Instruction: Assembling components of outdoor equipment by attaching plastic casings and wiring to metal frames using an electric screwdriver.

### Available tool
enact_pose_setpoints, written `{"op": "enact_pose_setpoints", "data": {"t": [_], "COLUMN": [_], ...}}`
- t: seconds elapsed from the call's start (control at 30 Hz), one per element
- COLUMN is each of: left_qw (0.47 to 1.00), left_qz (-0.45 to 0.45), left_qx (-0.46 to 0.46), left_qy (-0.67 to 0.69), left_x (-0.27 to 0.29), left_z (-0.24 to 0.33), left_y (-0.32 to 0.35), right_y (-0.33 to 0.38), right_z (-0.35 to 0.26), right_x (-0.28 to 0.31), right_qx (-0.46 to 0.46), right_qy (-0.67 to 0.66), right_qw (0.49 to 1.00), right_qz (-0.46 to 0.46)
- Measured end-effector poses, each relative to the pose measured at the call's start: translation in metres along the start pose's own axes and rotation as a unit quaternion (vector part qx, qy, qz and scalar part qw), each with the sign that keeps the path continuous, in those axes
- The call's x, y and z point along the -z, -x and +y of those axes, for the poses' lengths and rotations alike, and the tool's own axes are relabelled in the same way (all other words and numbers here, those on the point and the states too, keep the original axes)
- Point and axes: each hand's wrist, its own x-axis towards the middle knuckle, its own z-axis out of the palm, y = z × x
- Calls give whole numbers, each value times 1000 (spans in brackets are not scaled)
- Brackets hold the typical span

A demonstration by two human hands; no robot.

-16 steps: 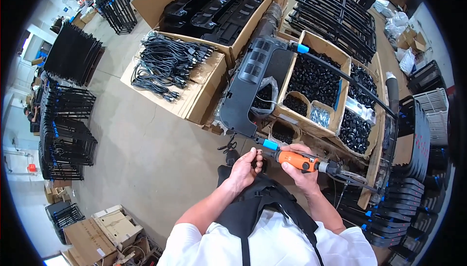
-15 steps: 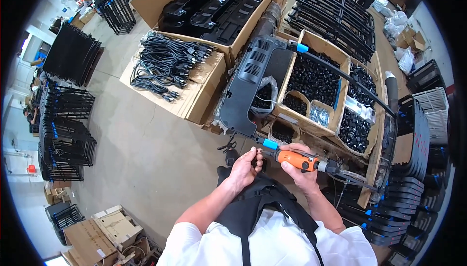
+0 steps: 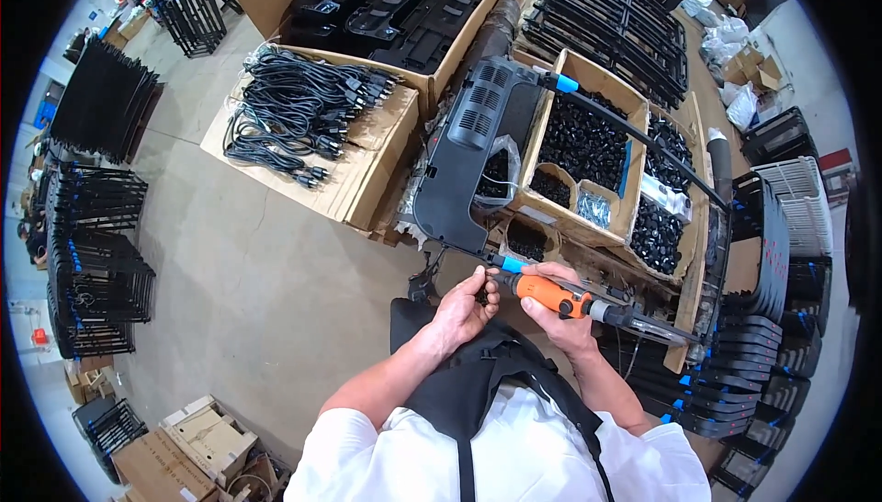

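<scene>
My right hand [image 3: 568, 326] is wrapped around an orange power screwdriver [image 3: 544, 292], held almost level with its tip pointing left. My left hand [image 3: 459, 309] is closed beside the tip, thumb and forefinger pinched; whatever it holds is too small to make out. Just beyond both hands, a black tubular frame with a blue band [image 3: 512, 265] runs past the tool. A black plastic cover with vent slots [image 3: 453, 194] lies along the frame's left side. The exact contact between the tool tip and the frame is hidden.
Beyond the frame stands a wooden bin [image 3: 525, 171] of small black parts and screws. Black power cables [image 3: 299, 112] lie on a carton, left of a large box of black panels [image 3: 386, 15]. Stacked black frames [image 3: 101, 254] stand far left; others [image 3: 735, 364] are at right.
The whole view has shifted slightly. My right hand and the screwdriver have tilted a little, the tool's rear end dropping. My left hand stays pinched near the tip.
</scene>
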Motion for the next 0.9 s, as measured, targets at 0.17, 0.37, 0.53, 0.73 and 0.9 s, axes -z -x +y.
{"op": "enact_pose_setpoints", "data": {"t": [0.17, 0.37, 0.53, 0.73, 0.9], "left_qw": [995, 975, 943, 958, 951], "left_qz": [56, 18, 22, 39, 46], "left_qx": [-4, 10, 1, -15, -50], "left_qy": [-80, -221, -333, -285, -301], "left_x": [-2, 12, 10, 17, 25], "left_z": [3, 17, 31, 39, 46], "left_y": [-3, 9, 13, 11, 1], "right_y": [-13, -35, -48, -63, -73], "right_z": [-6, -10, -4, -13, -17], "right_x": [-17, -31, -43, -49, -47], "right_qx": [-18, -23, -20, -12, -41], "right_qy": [20, 70, 79, 177, 192], "right_qw": [999, 997, 996, 984, 978], "right_qz": [24, 22, 22, -17, -69]}}
